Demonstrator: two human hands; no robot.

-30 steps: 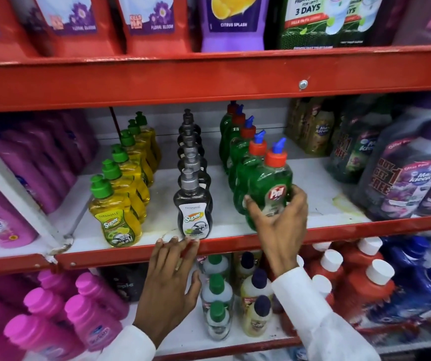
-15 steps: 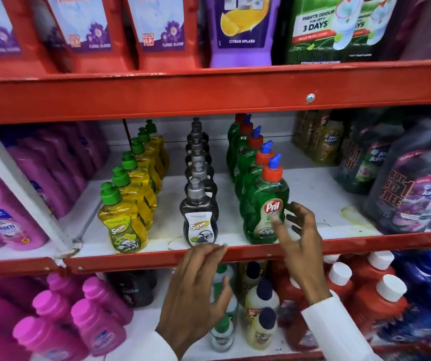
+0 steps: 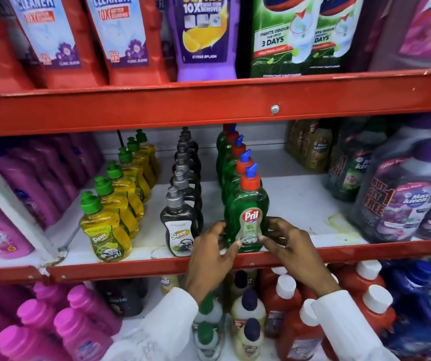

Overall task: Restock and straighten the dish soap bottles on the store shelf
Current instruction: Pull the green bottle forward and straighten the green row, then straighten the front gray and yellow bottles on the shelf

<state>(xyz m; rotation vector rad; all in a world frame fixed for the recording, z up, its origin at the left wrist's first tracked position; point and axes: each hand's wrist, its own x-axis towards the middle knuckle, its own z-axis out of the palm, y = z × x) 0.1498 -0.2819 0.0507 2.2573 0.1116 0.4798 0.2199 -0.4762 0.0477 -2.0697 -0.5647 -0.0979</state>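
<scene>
Three rows of dish soap stand on the white middle shelf with the red metal lip (image 3: 131, 269): yellow bottles with green caps (image 3: 105, 233), dark grey bottles with silver caps (image 3: 179, 230), and green ones on the right. At the head of that right row, at the front edge of the shelf, stands the clear green plastic bottle with the red cap and blue spout (image 3: 247, 217), upright, label facing me.

I have my left hand (image 3: 209, 256) and my right hand (image 3: 292, 248) cupped round its lower body, thumbs on the label, fingers curled against both sides, holding it between them.

I judge it full, so fairly heavy for its size, with smooth, slightly squeezable walls. Low on the broad belly is where to hold; the narrow neck would tip it.
</scene>
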